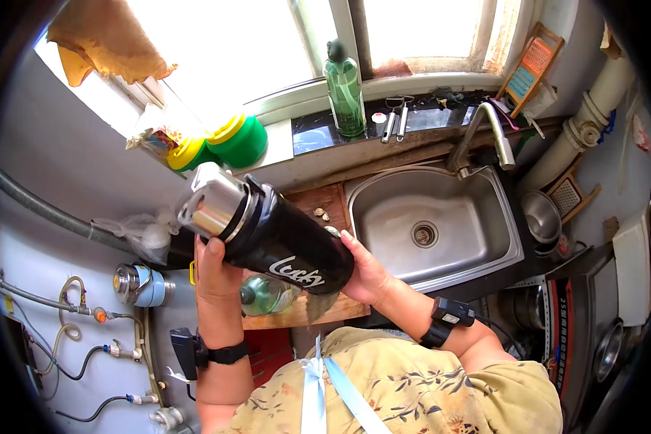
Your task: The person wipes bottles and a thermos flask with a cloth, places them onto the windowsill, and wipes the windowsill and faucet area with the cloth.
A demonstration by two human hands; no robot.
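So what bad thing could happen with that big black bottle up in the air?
The black flask is held tilted over the wooden board, left hand near its steel cap, right hand at its base. If a hand slips, it might drop onto the clear bottle below, or roll into the sink.

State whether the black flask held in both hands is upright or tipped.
Tipped. The black flask lies slanted, its silver cap end raised to the upper left by the left hand, its base cupped lower right by the right hand.

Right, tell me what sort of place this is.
Most likely a small home kitchen: a steel sink with a tap sits under a window, and a green bottle and peelers line the sill.
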